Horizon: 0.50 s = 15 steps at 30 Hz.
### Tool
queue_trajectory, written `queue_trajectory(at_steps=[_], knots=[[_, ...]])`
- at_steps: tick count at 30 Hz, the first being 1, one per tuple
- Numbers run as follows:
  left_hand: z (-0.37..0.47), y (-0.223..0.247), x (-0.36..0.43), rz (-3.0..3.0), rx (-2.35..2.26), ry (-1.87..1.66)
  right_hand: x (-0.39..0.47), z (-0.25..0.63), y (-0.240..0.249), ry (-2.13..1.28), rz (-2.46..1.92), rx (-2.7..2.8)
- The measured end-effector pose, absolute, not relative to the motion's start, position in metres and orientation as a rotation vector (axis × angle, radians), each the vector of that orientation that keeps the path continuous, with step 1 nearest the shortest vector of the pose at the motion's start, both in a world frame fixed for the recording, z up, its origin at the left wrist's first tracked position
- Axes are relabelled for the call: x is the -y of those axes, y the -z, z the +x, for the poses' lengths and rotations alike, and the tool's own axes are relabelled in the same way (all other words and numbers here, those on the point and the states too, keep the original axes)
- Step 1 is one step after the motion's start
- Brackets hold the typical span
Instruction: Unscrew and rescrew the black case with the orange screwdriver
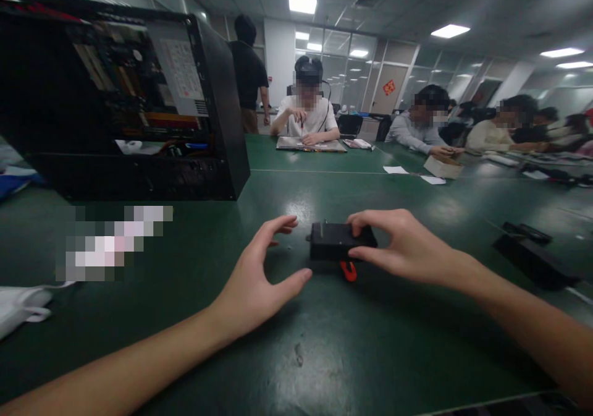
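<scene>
Holding a black box [333, 243] by its right end, the right hand [403, 246] has its grip closed around it, the thumb on the near side and a finger over the top. The box is near the middle of the view, above the green worktop [296, 317]; whether its underside touches the surface cannot be told. An orange-red loop [349, 271] shows below its near edge, and I cannot tell if the two are joined.

The left hand [262, 274] is just beside the box's left end, its grip wide, thumb and fingers spread apart and clear of the box.

Behind the left hand, a black computer case [227, 107] stands on the worktop with its open side showing parts inside. At the left edge lies a white object [18, 311]; beyond the right forearm lies a dark object [532, 261].

Across the worktop, a person in white [324, 114] works over a flat panel [310, 145]. White papers [395, 170] and a small pale box [443, 167] lie farther right.
</scene>
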<state>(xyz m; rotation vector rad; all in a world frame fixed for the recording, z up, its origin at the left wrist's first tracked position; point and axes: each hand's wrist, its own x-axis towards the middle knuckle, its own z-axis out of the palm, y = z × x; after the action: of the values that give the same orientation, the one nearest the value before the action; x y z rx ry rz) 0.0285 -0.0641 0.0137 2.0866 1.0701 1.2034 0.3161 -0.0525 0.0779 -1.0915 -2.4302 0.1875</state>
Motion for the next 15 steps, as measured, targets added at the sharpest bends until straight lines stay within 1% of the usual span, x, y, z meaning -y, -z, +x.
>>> queue_trajectory(at_steps=[3, 6, 9, 11, 15], knots=[[0.027, -0.020, 0.061, 2.131, -1.076, -1.070, 0.054, 0.286, -0.053, -0.265, -0.979, 2.444], [0.027, -0.022, 0.059, 2.212, -1.038, -0.935, 0.051, 0.276, -0.031, -0.333, -0.933, 2.464], [0.028, -0.021, 0.057, 2.274, -0.998, -0.897, 0.048, 0.279, -0.024, -0.361, -0.907, 2.514], [0.028, -0.020, 0.056, 2.288, -1.007, -0.896, 0.047, 0.285, -0.028, -0.313, -0.892, 2.555], [0.030, -0.020, 0.053, 2.279, -1.027, -0.891, 0.046, 0.304, -0.039, -0.052, -0.985, 2.637]])
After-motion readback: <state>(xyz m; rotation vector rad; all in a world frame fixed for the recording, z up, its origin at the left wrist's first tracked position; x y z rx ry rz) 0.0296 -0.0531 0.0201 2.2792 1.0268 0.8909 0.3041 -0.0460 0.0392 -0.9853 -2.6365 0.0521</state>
